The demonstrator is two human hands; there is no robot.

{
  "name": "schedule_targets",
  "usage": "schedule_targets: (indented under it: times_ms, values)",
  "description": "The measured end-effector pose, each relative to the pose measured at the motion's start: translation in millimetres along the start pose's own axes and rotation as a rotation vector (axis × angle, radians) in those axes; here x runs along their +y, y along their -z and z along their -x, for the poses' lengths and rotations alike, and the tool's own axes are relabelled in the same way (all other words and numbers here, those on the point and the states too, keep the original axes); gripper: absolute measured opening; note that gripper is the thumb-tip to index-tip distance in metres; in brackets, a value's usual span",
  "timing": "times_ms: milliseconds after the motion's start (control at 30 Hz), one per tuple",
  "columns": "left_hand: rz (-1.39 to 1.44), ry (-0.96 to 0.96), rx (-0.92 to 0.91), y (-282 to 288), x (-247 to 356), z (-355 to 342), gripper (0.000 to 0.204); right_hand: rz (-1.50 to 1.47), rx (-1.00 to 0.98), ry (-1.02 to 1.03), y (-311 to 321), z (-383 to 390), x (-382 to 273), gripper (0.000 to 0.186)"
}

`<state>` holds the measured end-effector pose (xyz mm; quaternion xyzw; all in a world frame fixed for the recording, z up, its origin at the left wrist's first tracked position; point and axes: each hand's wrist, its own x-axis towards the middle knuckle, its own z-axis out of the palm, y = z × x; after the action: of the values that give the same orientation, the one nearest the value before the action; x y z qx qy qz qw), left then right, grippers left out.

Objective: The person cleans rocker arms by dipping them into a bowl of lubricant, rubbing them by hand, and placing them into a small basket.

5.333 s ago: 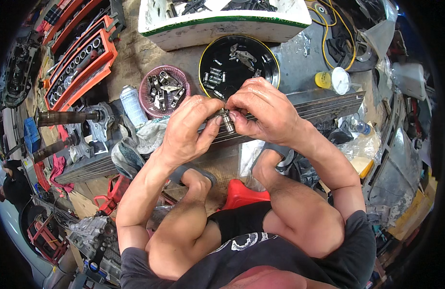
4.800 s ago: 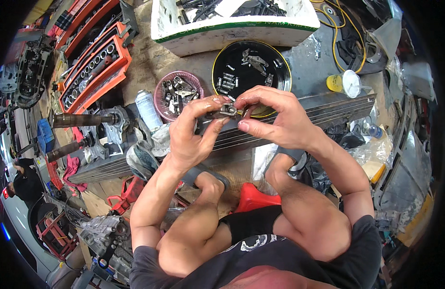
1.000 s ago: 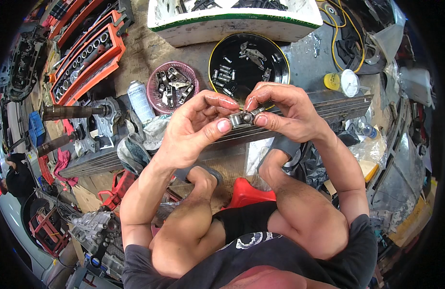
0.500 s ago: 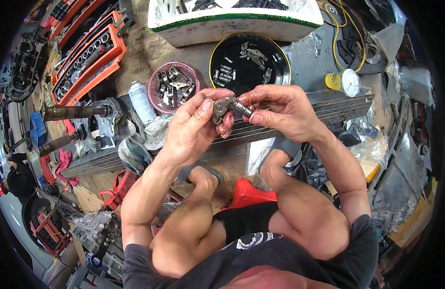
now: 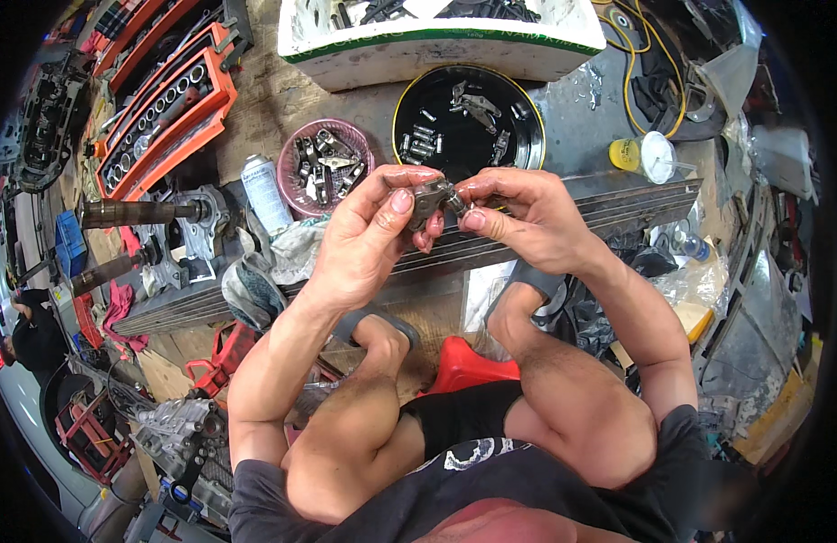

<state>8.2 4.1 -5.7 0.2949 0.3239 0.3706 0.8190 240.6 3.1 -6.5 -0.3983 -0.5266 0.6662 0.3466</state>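
Note:
My left hand [image 5: 359,237] is closed around a grey metal rocker arm [image 5: 425,201], its thumb on top, the fingertips wet and oily. From the right, my right hand [image 5: 536,222] pinches a small shiny metal cylinder [image 5: 455,203] between thumb and fingers, right at the rocker arm's end. Fingers partly hide both parts, so I cannot tell whether they are joined. Beyond my hands, a black basin [image 5: 441,98] with a yellow rim holds several small metal cylinders [image 5: 422,140] and a few rocker arms [image 5: 479,107]. More such parts fill a pink mesh basket [image 5: 285,167].
A white foam box [image 5: 418,65] of dark parts stands at the back. To the left are an orange socket case [image 5: 221,95], a spray can [image 5: 267,195], a grey rag [image 5: 296,253] and upright shafts [image 5: 133,214]. A yellow cup [image 5: 626,154] with a lid stands right.
My right hand has shifted slightly left, and its grip on the cylinder has changed. Less of the cylinder shows now, and the rocker arm has turned a little in my left hand.

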Motion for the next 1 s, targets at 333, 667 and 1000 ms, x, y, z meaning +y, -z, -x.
schedule_targets:
  times_ms: [333,667,1000]
  values:
    - [-0.569,0.162,0.181,29,-43,-6,0.033,0.443,0.067,-0.309,30,-12,36,0.029]
    - [-0.649,0.029,0.263,49,-38,-7,0.028,1.188,0.366,-0.188,88,-76,72,0.03]
    - [-1.472,-0.278,0.606,120,-5,1,0.015,1.625,0.215,-0.049,95,-103,108,0.013]
